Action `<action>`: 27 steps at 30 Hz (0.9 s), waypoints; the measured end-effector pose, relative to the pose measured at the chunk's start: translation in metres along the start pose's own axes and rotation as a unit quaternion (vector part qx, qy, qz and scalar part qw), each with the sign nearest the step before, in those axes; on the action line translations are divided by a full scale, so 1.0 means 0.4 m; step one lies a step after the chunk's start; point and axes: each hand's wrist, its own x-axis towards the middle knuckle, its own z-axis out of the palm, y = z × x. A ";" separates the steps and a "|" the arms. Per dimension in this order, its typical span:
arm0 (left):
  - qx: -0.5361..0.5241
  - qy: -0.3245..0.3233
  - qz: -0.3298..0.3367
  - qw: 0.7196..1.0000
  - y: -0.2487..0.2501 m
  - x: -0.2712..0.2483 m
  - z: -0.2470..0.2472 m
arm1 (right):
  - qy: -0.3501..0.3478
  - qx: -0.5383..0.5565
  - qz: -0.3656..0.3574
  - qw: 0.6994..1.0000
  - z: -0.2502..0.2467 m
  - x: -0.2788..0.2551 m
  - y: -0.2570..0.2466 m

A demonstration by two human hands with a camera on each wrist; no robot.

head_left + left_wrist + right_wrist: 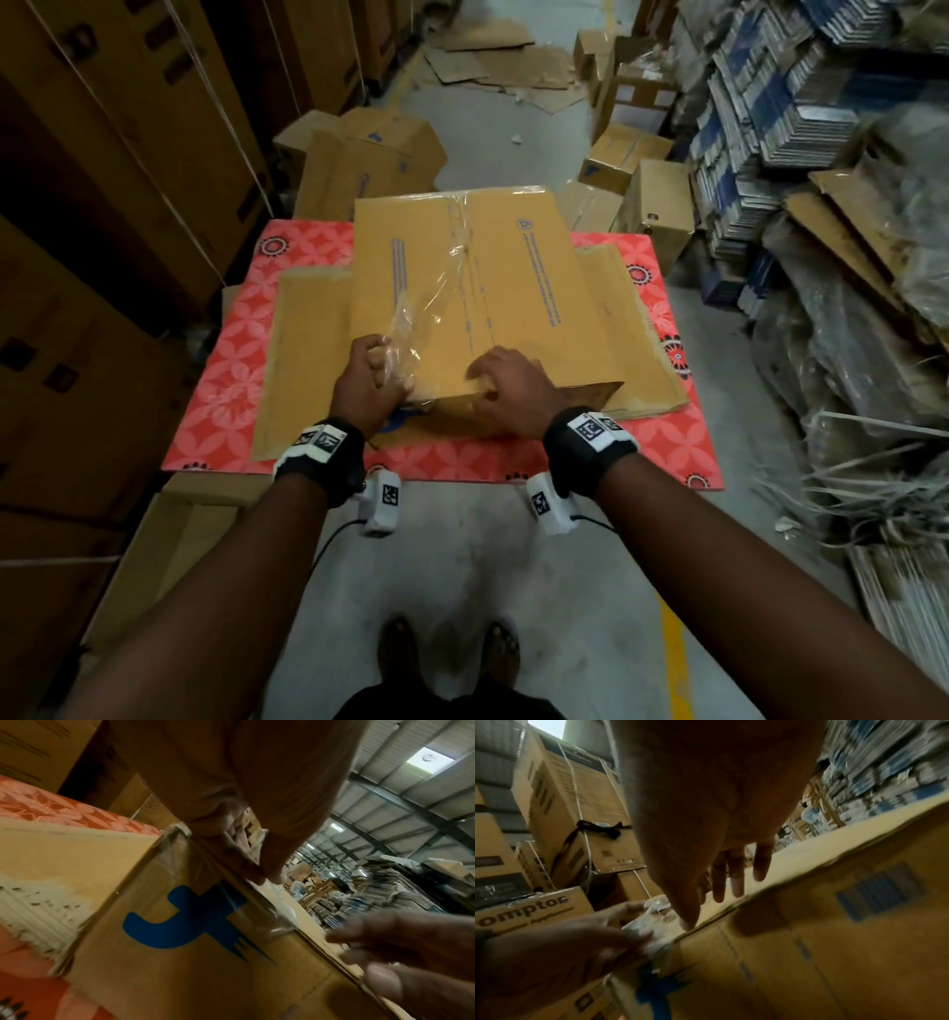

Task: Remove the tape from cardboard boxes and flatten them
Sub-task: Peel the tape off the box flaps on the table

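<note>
Clear tape (421,313) is pinched by left hand (367,383); box (488,288) pressed under right hand's (506,383) flat fingers.
Risk: tape may be torn if pulled sideways.

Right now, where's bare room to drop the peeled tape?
Free: grey floor between your feet and the red mat; the aisle beyond the box. Crowded: brown cartons left, stacked bundles right, flattened cardboard covering the mat.

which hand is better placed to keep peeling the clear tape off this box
Left. The left hand already pinches the loose end of the clear tape at the near edge of the box. The right hand rests spread on the box top, better suited to holding it down.
</note>
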 end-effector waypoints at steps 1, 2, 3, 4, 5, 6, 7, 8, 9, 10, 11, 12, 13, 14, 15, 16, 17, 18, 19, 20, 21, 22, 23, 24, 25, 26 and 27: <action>0.016 0.008 0.006 1.000 0.006 -0.005 0.003 | -0.016 0.024 -0.020 0.999 0.017 0.005 -0.018; 0.032 0.012 0.008 0.999 0.005 -0.006 0.007 | -0.016 0.036 -0.025 0.999 0.032 0.010 -0.031; 0.047 0.011 0.016 0.999 0.009 -0.009 0.008 | -0.005 0.041 -0.019 0.999 0.046 0.013 -0.037; 0.056 0.014 0.020 0.998 0.001 -0.003 0.006 | 0.013 0.044 -0.008 0.999 0.054 0.016 -0.041; 0.056 0.018 0.020 0.998 0.001 0.000 -0.001 | 0.034 0.046 0.000 0.998 0.057 0.016 -0.043; 0.049 0.033 0.003 0.998 -0.003 0.008 -0.013 | 0.051 0.047 0.006 0.998 0.060 0.017 -0.043; 0.037 0.053 -0.019 0.998 -0.012 0.019 -0.031 | 0.060 0.048 0.011 0.997 0.063 0.018 -0.041; 0.024 0.076 -0.048 0.996 -0.025 0.030 -0.052 | 0.060 0.047 0.016 0.997 0.064 0.020 -0.039; 0.004 0.096 -0.066 0.993 -0.038 0.040 -0.074 | 0.058 0.046 0.019 0.997 0.062 0.022 -0.039; -0.022 0.107 -0.086 0.990 -0.052 0.047 -0.096 | 0.055 0.042 0.022 0.997 0.060 0.024 -0.041; -0.054 0.120 -0.104 0.986 -0.068 0.054 -0.115 | 0.053 0.037 0.025 0.998 0.059 0.026 -0.044; -0.082 0.136 -0.128 0.979 -0.084 0.061 -0.129 | 0.052 0.025 0.028 0.998 0.057 0.029 -0.050; -0.111 0.152 -0.149 0.971 -0.097 0.063 -0.138 | 0.050 0.006 0.031 0.998 0.055 0.033 -0.060; -0.129 0.163 -0.163 0.965 -0.100 0.057 -0.140 | 0.047 -0.018 0.032 0.998 0.054 0.038 -0.073; -0.130 0.169 -0.156 0.964 -0.101 0.047 -0.134 | 0.044 -0.040 0.026 0.998 0.054 0.044 -0.089; -0.097 0.169 -0.121 0.973 -0.093 0.027 -0.120 | 0.037 -0.053 0.012 0.998 0.058 0.051 -0.104; -0.032 0.164 -0.063 0.984 -0.087 0.007 -0.101 | 0.027 -0.057 -0.007 0.998 0.065 0.058 -0.118; 0.062 0.145 0.001 0.987 -0.073 -0.020 -0.081 | 0.018 -0.056 -0.021 0.998 0.074 0.065 -0.130; 0.171 0.119 0.050 0.977 -0.060 -0.045 -0.061 | 0.017 -0.052 -0.029 0.998 0.084 0.071 -0.138; 0.257 0.095 0.068 0.959 -0.043 -0.064 -0.046 | 0.023 -0.048 -0.027 0.998 0.092 0.074 -0.141; 0.304 0.079 0.070 0.947 -0.033 -0.072 -0.034 | 0.032 -0.045 -0.023 0.998 0.098 0.076 -0.141; 0.318 0.061 0.061 0.944 -0.029 -0.071 -0.026 | 0.043 -0.041 -0.020 0.998 0.101 0.077 -0.139; 0.310 0.048 0.055 0.948 -0.022 -0.067 -0.021 | 0.051 -0.035 -0.019 0.998 0.104 0.076 -0.136; 0.299 0.032 0.048 0.952 -0.022 -0.060 -0.016 | 0.056 -0.028 -0.017 0.998 0.104 0.076 -0.132; 0.299 0.018 0.048 0.953 -0.027 -0.053 -0.012 | 0.056 -0.020 -0.014 0.998 0.102 0.075 -0.129; 0.309 0.006 0.052 0.950 -0.028 -0.051 -0.009 | 0.052 -0.011 -0.011 0.999 0.101 0.075 -0.126; 0.324 -0.001 0.061 0.944 -0.027 -0.050 -0.007 | 0.048 -0.005 -0.009 0.999 0.098 0.075 -0.124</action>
